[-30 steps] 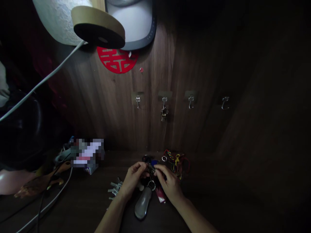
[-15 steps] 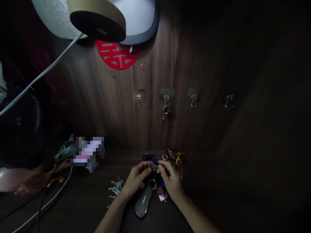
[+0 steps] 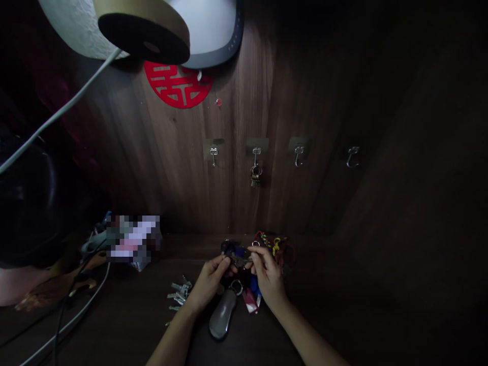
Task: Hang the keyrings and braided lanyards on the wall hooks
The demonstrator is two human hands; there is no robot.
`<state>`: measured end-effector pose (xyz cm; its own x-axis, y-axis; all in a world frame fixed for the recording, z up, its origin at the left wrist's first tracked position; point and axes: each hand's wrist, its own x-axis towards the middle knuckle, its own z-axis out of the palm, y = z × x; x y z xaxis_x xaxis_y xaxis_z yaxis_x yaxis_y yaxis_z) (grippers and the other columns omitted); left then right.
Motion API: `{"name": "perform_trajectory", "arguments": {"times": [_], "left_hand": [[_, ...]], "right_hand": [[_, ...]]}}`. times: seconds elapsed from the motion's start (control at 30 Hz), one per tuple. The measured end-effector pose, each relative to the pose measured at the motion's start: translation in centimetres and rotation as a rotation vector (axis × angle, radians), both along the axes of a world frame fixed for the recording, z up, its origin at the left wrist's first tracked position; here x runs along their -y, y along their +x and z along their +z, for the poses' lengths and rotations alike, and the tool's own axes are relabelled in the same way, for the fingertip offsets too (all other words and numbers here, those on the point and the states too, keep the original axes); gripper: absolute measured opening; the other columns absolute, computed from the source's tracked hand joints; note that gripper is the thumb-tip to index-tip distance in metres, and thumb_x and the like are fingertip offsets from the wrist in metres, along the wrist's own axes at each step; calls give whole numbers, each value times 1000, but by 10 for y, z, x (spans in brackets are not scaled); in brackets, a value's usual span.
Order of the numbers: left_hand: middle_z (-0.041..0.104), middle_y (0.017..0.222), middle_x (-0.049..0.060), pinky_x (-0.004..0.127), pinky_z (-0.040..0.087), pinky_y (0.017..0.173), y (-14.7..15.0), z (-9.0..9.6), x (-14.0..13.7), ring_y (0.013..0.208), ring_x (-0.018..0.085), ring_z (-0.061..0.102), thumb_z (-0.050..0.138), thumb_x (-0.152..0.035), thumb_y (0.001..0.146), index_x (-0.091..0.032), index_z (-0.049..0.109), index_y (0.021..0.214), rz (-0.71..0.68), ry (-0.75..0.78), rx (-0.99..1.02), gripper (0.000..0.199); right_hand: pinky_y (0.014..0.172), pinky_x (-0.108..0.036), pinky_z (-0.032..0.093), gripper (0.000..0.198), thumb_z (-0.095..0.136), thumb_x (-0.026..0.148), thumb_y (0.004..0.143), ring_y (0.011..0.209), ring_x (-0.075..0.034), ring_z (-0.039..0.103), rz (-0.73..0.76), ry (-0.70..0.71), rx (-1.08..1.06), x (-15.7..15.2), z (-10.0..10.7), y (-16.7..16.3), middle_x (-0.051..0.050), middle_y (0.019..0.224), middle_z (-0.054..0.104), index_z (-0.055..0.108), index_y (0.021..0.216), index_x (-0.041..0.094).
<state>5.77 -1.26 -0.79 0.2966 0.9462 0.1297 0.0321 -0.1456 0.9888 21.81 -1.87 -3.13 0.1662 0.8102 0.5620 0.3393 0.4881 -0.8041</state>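
My left hand [image 3: 209, 282] is closed in a pinch, thumb against fingers. Opposite it, my right hand [image 3: 269, 274] pinches too, and between the two sits a small metal key [image 3: 240, 261], dim and partly covered by fingertips. I cannot make out whether a ring joins it. Below them lies a grey, rounded key fob [image 3: 222, 315] with a metal ring [image 3: 236, 287]. A dark red and white tag [image 3: 250, 301] rests by my right wrist. Loose silver keys [image 3: 179, 294] lie left of my left hand. Colourful braided cords [image 3: 276, 245] are beyond my right hand.
Several metal hooks are fixed to the wooden wall [image 3: 236, 203]; from one hangs a bunch of keys [image 3: 255, 177]. A lamp-like round object [image 3: 143, 35] with a white cable [image 3: 64, 108] juts out at upper left. A pixelated box [image 3: 133, 239] and cables lie left.
My left hand's fingertips have drawn slightly apart from my right hand's, and the metal piece between them has turned. The whole view has shifted a little, scenery moving left.
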Motion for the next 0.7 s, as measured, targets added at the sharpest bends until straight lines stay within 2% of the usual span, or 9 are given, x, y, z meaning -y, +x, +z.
{"name": "perform_trajectory", "arguments": {"times": [0.17, 0.27, 0.37, 0.53, 0.7], "left_hand": [[62, 66, 1, 22, 42, 66, 1, -1, 1, 64, 13, 52, 52, -52, 78, -15, 64, 69, 30, -6, 3, 41], [58, 61, -1, 21, 40, 62, 2, -3, -1, 60, 11, 49, 54, -52, 76, -15, 62, 65, 33, -3, 29, 40], [54, 57, -3, 20, 38, 57, 3, -5, -2, 57, 10, 46, 56, -51, 75, -14, 62, 64, 47, -11, 39, 39], [49, 53, -5, 18, 36, 54, 4, -6, 0, 53, 8, 43, 57, -48, 75, -14, 60, 60, 69, 15, 24, 37], [59, 58, -1, 20, 39, 59, 3, -4, 1, 58, 11, 50, 54, -50, 77, -14, 65, 62, 60, 7, 17, 40]], "right_hand": [[53, -23, 48, 22, 41, 35, 90, 55, -12, 58, 9, 18, 29, -3, -3, 2, 1, 66, 59, 57, 98, 23], [65, -27, 49, 18, 43, 31, 90, 74, -16, 61, -12, 89, 131, -2, 1, 2, -3, 80, 63, 59, 96, 23], [75, -32, 47, 14, 46, 25, 88, 86, -19, 58, 19, 187, 256, 2, 7, 1, -5, 88, 62, 60, 90, 23], [75, -34, 45, 5, 53, 21, 83, 83, -19, 55, 99, 244, 399, 7, 10, -4, -3, 84, 59, 58, 83, 22], [73, -32, 43, 10, 50, 16, 84, 80, -18, 53, 64, 248, 363, 5, 9, -5, -3, 79, 56, 56, 77, 22]]}}
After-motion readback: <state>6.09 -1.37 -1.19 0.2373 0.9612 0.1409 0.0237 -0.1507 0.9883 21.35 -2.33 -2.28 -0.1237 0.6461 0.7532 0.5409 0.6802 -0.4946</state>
